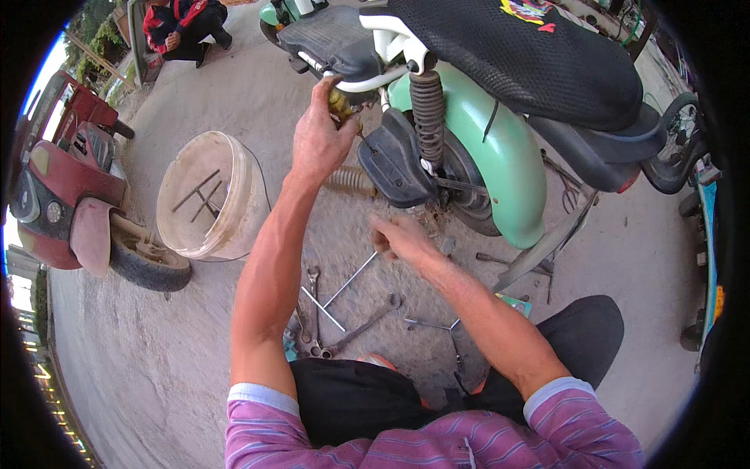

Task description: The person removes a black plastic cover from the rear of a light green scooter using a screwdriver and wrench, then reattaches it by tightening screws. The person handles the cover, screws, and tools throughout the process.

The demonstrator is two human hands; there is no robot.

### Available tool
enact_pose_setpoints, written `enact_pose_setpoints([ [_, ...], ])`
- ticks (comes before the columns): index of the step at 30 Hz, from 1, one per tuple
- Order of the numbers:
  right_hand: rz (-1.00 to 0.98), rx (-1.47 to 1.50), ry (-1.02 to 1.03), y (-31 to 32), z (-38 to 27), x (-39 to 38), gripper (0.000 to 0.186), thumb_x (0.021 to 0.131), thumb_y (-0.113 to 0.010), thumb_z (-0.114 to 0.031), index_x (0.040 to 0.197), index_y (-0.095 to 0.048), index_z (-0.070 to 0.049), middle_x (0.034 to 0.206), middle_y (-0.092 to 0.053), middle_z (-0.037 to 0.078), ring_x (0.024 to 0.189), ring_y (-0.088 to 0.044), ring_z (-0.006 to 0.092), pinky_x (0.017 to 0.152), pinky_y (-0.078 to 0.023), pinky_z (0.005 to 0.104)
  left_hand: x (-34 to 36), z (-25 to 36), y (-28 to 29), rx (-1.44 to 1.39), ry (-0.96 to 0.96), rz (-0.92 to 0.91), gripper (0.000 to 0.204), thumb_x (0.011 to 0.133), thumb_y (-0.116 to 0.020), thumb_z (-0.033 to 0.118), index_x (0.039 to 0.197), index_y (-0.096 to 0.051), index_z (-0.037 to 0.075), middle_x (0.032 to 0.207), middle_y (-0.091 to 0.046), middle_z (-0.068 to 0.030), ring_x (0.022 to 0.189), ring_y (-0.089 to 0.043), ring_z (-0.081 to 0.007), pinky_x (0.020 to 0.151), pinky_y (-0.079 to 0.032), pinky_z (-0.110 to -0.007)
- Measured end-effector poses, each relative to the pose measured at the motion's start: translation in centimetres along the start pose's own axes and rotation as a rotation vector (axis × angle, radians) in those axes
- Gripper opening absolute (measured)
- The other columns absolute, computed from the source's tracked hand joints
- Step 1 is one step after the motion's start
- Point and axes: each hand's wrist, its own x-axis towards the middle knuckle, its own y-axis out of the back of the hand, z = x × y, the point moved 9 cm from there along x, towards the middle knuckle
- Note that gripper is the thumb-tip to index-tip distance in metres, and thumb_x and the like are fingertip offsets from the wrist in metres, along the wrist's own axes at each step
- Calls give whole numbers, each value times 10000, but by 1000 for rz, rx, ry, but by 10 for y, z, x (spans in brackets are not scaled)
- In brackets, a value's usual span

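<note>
My left hand (320, 137) is closed on a yellow-handled tool (338, 104) with a thin shaft, beside the black lower casing (387, 160) of a mint-green scooter (500, 156). Lower down, my right hand (394, 238) has curled fingers near the upper end of a T-handle wrench (348, 281) on the ground; whether anything is in them is hidden. A coiled shock absorber (427, 113) rises beside the rear wheel. Several spanners (367, 320) and another long tool (426, 322) lie between my forearms.
A dirty white bucket (178, 242) with metal rods inside stands left of my left arm. Beyond it is a red vehicle (66, 187). A person in red and black (187, 27) squats at top left. More tools (516, 262) lie right of the rear wheel, by a metal stand (539, 246).
</note>
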Motion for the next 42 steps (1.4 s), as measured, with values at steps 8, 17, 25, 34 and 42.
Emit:
enact_pose_setpoints([
  [8,25,1049,-235,2,53,31,479,974,-726,-554,980,-681,-77,888,-720,19,741,-702,147,589,-528,271,5,38,-15,404,60,-147,406,934,-726,300,1251,-604,78,1123,-726,-249,999,-713,-437,843,-550,-511],
  [17,13,986,-241,-1,58,61,427,937,-791,-477,1049,-700,-76,942,-742,48,871,-752,165,667,-577,287,35,60,-20,382,-97,-364,436,904,-697,258,1288,-630,62,1070,-751,-209,1034,-737,-382,876,-557,-462],
  [25,21,1123,-218,-2,50,61,387,922,-831,-309,1156,-648,-61,1001,-723,70,886,-759,202,673,-608,304,46,62,-34,489,-83,-414,517,906,-725,343,1332,-620,70,1052,-756,-227,1016,-742,-385,872,-556,-484],
  [34,122,1109,-247,-2,56,54,371,919,-827,-351,1109,-664,-77,990,-744,59,862,-766,204,690,-617,300,29,50,-22,596,45,-516,533,843,-766,217,1328,-600,73,1113,-725,-238,1070,-702,-413,908,-545,-500],
  [42,121,1079,-246,-4,65,57,361,933,-806,-375,1113,-684,-87,993,-757,57,831,-753,182,700,-601,304,27,79,-33,340,-216,-483,604,903,-742,294,1395,-528,16,889,-738,-180,917,-738,-352,829,-558,-474],
])
